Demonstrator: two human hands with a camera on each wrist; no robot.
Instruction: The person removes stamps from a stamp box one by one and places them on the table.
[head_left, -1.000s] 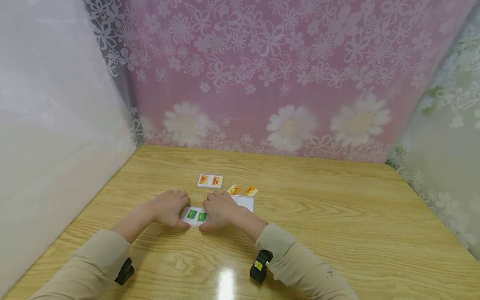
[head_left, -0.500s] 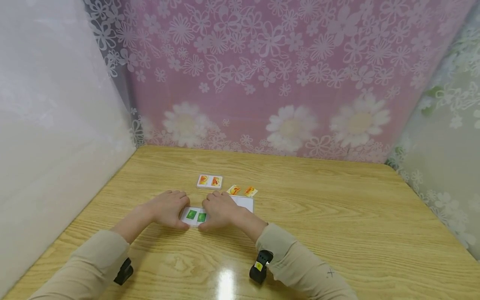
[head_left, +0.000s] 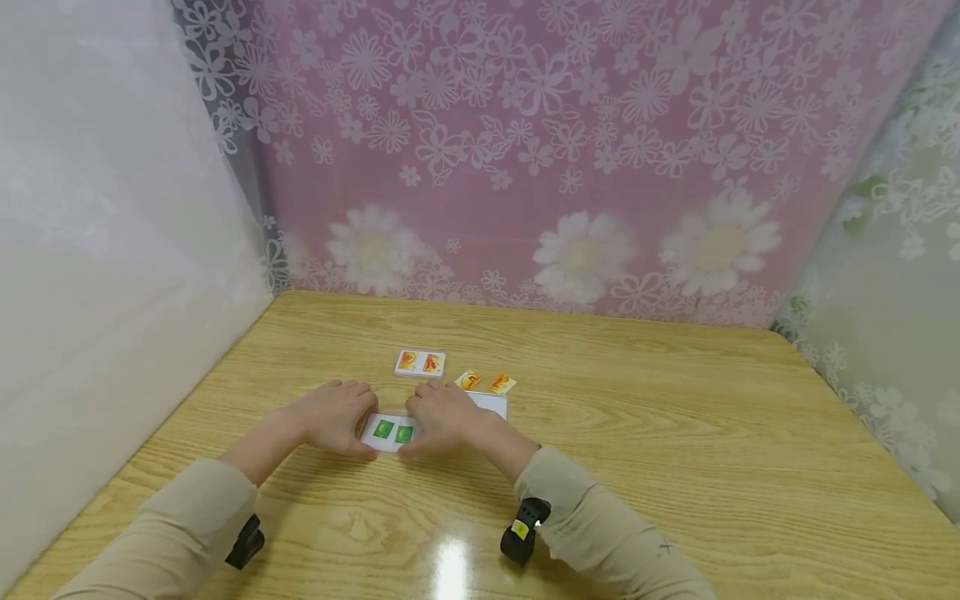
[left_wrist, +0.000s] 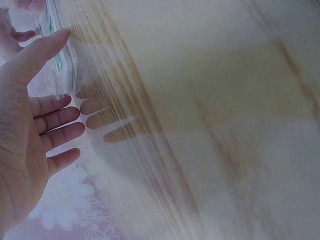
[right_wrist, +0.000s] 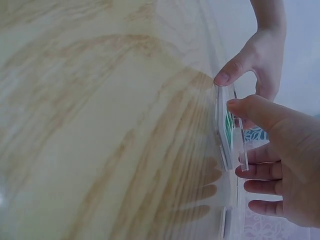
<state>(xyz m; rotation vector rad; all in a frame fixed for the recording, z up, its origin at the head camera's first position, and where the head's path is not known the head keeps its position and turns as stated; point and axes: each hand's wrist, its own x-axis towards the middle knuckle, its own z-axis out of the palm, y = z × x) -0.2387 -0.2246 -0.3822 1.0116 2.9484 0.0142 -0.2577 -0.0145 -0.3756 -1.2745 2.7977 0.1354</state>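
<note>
A flat clear plastic case [head_left: 389,444] with a white backing and two green squares [head_left: 383,429] lies on the table between both hands. My left hand [head_left: 333,417] spans its left end, thumb at the near edge and fingers at the far side. At the right end my right hand [head_left: 444,419] grips it the same way, covering that end. In the right wrist view a clear plate [right_wrist: 243,155] stands slightly apart from the white base [right_wrist: 223,132], with the right thumb and fingertips at it. The left thumb [left_wrist: 56,40] touches the base's near edge.
Behind the hands lies a second clear case [head_left: 420,363] with two orange pictures. Two loose orange picture pieces [head_left: 502,383] rest right of it. A blank white case [head_left: 489,404] is partly hidden behind the right hand. Floral curtains [head_left: 525,167] bound the wooden table [head_left: 675,458].
Both hands keep nearly the same grip on the case. Only slight shifts of the hands and of the head view show.
</note>
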